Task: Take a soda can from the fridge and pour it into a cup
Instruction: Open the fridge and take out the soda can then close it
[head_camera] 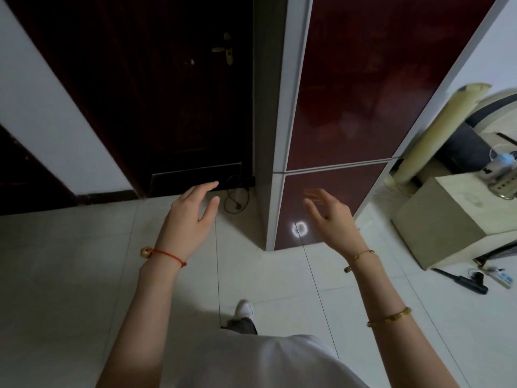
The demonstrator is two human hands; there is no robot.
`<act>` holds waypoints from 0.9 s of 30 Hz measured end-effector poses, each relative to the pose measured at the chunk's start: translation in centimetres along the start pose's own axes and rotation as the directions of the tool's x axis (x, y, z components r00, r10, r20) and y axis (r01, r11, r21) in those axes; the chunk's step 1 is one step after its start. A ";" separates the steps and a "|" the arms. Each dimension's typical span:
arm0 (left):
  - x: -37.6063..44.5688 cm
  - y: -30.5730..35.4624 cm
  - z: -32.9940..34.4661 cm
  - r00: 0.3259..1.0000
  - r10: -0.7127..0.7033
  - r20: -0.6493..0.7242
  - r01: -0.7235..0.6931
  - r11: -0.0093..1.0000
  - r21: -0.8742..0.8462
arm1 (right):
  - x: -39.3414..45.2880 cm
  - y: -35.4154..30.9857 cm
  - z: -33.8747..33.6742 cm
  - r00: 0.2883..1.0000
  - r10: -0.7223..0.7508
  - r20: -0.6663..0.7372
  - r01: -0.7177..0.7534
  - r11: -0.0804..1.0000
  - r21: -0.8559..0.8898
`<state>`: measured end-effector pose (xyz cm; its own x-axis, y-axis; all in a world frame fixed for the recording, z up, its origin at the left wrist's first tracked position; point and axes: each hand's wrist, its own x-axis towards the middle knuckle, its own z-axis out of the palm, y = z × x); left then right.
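Standing on a pale tiled floor (84, 275), a person holds both hands out in front of a tall fridge (344, 107) with dark red glossy doors, both closed. The left hand (190, 217) hovers with fingers straight and relaxed, grasping nothing, a red string bracelet (167, 254) at its wrist. The right hand (333, 217) is likewise released, fingers spread, near the fridge's lower door without clearly touching it. No soda can or cup shows; whether one sits inside the fridge cannot be told. Left of the fridge stands a dark wooden door (167, 93); to the right sits a small beige cabinet (447, 219).
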<state>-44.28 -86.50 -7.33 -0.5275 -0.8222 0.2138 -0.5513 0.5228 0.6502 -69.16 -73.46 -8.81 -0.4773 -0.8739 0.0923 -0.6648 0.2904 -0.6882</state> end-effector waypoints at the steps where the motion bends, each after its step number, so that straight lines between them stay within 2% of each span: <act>1: 2.1 -0.3 0.0 1.000 0.019 0.007 -0.019 1.000 -0.004 | 1.6 -0.2 -0.1 1.000 0.006 -0.024 -0.005 1.000 0.005; 7: 12.4 -1.4 0.7 0.993 0.110 0.052 -0.109 0.993 -0.036 | 8.9 -0.7 0.2 0.987 0.076 -0.140 -0.071 0.997 0.043; 13: 18.9 -1.6 2.9 0.971 0.181 0.154 -0.172 0.983 -0.065 | 11.9 -0.1 1.3 0.973 0.165 -0.162 -0.158 0.986 0.056; 27: 29.3 2.6 9.3 0.971 0.191 0.144 -0.136 0.937 -0.322 | 16.8 2.2 2.4 0.960 0.239 -0.149 -0.235 0.971 0.044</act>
<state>-67.14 -107.14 -6.16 -0.7102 -0.6665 0.2269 -0.2365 0.5295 0.8147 -77.29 -88.45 -10.50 -0.7024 -0.7110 0.0314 -0.5083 0.4703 -0.7214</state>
